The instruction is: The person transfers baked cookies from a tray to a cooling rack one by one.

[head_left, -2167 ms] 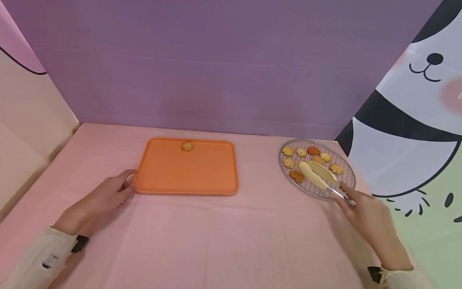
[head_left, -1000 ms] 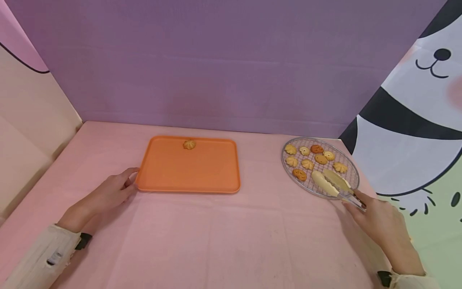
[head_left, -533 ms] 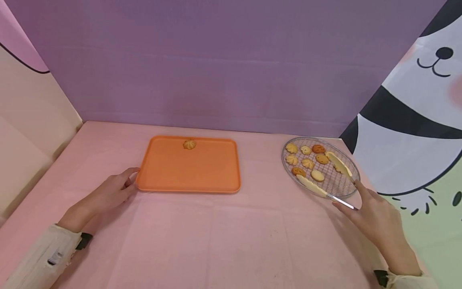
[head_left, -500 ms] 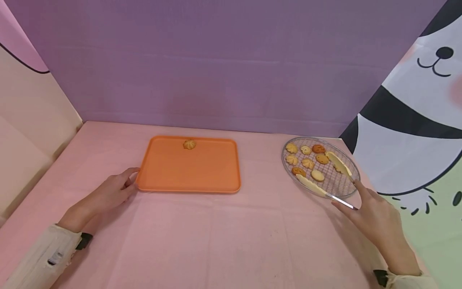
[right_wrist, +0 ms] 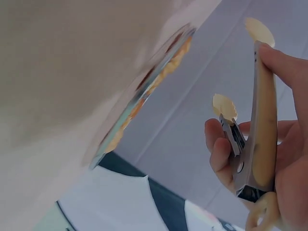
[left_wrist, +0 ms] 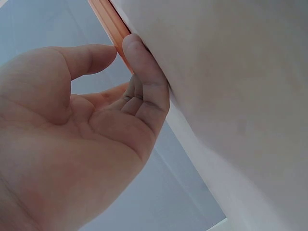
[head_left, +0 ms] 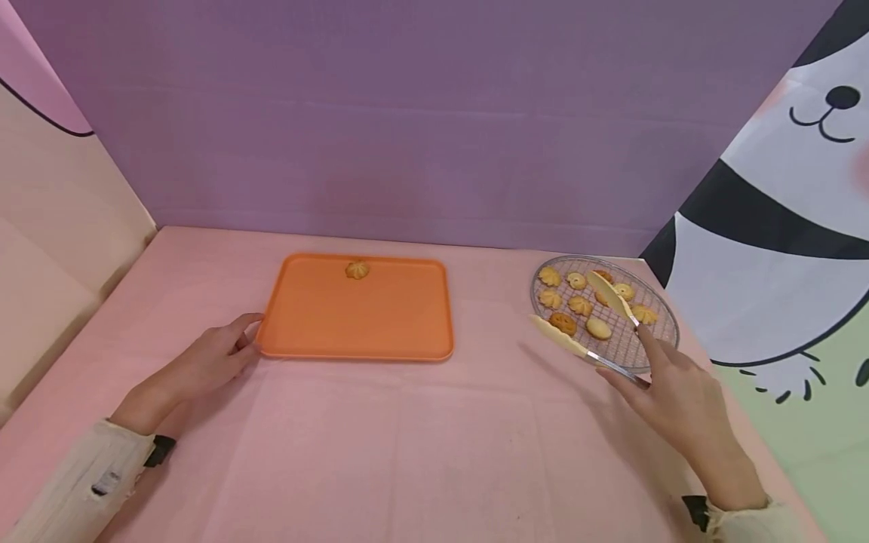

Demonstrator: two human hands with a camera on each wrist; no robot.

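My right hand [head_left: 686, 407] holds a pair of tongs [head_left: 614, 294] with pale yellow tips and metal arms, its jaws spread wide. The tongs hang over the front left part of a round wire rack [head_left: 627, 354] of cookies. Between the tips, on the rack, lies a smooth pale oval cookie [head_left: 598, 328]. In the right wrist view, the tongs [right_wrist: 262, 125] stand apart from the rack [right_wrist: 127, 110]. My left hand [head_left: 207, 362] pinches the left rim of an orange tray [head_left: 353, 317] between thumb and finger. One ridged cookie [head_left: 357, 269] sits by the tray's back edge.
Several other cookies, among them a brown one [head_left: 563, 323] and ridged ones [head_left: 580, 305], lie on the rack. A pink cloth [head_left: 434, 452] covers the table. Behind stands a purple backdrop [head_left: 407, 136]; a panda-print panel [head_left: 781, 294] borders the right side.
The tongs, nearly together over the front of the rack one second ago, have spread apart and uncovered the pale oval cookie. Since then they have shifted left. The left hand has stayed at the tray.
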